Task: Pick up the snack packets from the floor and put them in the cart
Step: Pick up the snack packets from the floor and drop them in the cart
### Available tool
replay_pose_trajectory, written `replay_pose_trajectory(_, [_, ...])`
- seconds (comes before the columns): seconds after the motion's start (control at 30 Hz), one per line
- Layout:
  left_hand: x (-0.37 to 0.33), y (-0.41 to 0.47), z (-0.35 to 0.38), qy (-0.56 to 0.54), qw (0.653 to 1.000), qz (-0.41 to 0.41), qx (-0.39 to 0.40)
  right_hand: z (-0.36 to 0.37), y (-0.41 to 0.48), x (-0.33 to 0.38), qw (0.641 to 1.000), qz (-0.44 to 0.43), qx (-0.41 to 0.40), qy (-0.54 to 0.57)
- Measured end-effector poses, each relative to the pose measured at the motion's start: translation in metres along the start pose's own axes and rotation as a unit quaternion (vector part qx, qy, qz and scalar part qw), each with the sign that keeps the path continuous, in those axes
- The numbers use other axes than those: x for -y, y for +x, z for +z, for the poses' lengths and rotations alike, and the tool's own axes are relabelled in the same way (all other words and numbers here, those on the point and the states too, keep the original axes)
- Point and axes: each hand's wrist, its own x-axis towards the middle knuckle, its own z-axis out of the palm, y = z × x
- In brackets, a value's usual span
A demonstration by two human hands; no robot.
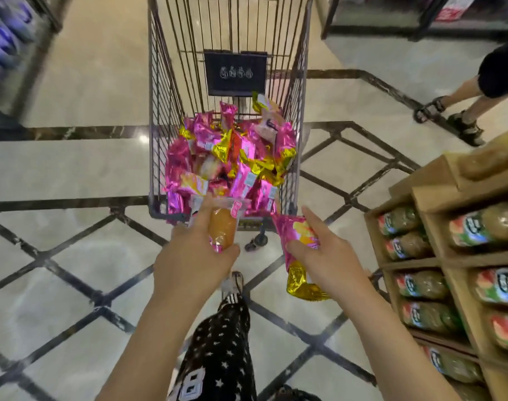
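Observation:
A wire shopping cart [157, 117] stands straight ahead, its near end heaped with several pink and gold snack packets [232, 157]. My left hand [195, 256] grips a clear-fronted packet [222, 227] with an orange-brown bun inside, held just before the cart's near rim. My right hand [328, 256] grips a pink packet with a gold end [297, 241], a little right of the cart and lower. Both packets are outside the basket.
A wooden display shelf [426, 198] of bagged bread stands close on the right. Another person's legs in sandals [461, 111] are at the far right beyond it. Dark shelving [24, 39] lines the left. My own foot [232, 285] is on the tiled floor below.

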Motion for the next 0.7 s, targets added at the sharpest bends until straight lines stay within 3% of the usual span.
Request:
replay_pose_trajectory(0.3, [-0.001,0.187,-0.037,0.033,0.999,0.015,-0.006,0.007,0.161,0.105,0.999,-0.005,-0.009,-0.032])
replay_pose_trajectory(0.57, [-0.012,0.249,-0.05,0.02,0.998,0.029,-0.058,0.021,0.22,0.13,0.995,-0.041,-0.082,-0.036])
replay_pose_trajectory(0.7, [-0.024,0.259,-0.044,0.004,0.999,0.023,-0.022,0.028,0.224,0.117,0.992,0.054,-0.04,-0.108])
